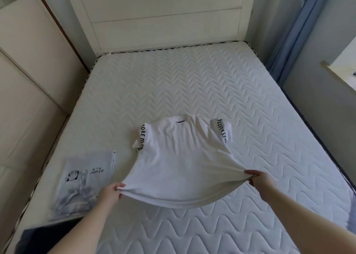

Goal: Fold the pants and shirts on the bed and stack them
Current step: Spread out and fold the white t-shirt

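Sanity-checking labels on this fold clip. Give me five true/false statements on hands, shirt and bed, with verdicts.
1. Both hands hold the hem of the white T-shirt. True: left hand and right hand each pinch a hem corner.
2. The shirt's sleeves are plain. False: they carry black lettering.
3. A folded printed garment lies left of the T-shirt. True.
4. The T-shirt's collar points toward the person. False: it points toward the headboard.
5. The mattress is covered by a blanket. False: its quilted zigzag surface is bare.
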### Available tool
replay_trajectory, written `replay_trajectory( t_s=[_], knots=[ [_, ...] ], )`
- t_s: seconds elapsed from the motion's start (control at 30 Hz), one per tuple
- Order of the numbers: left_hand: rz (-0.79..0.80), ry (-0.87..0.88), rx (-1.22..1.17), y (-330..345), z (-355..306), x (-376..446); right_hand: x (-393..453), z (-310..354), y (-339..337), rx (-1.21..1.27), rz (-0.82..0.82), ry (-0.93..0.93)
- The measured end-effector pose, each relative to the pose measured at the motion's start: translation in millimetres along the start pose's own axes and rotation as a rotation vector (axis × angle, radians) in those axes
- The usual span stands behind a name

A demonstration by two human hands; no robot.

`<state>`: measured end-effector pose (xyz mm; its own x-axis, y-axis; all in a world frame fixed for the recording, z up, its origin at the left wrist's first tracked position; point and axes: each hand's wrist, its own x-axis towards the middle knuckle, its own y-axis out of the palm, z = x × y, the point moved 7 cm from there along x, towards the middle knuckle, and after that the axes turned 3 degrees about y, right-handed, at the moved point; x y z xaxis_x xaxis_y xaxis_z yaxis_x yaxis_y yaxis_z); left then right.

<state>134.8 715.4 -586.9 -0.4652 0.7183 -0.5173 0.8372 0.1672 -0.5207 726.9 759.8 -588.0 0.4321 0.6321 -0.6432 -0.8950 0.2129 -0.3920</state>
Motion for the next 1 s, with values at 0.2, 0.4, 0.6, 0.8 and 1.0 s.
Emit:
replay_trajectory(
  t_s=[0.2,0.4,0.6,0.8,1.0],
  knots=[
    [0.041,-0.033,0.075,19.8,73.0,-38.5,-24.9,-69.8,11.9,-0.060,0.030,0.025],
    [0.020,-0.006,0.023,32.9,109.5,-66.9,-49.2,-118.2,7.7,-0.153,-0.090,-0.036],
    [-0.143,-0.016,0.123,23.7,144.3,-94.9,-67.0,-179.3,5.1,-0.133,-0.151,0.023],
    [-0.187,-0.051,0.207,16.8,183.9,-110.2,-81.6,-229.6,-8.7,-0.183,-0.201,0.067],
    [-0.137,-0.054,0.177,14.2,225.0,-130.7,-101.8,-266.0,-16.6,-0.144,-0.235,0.125]
  ],
)
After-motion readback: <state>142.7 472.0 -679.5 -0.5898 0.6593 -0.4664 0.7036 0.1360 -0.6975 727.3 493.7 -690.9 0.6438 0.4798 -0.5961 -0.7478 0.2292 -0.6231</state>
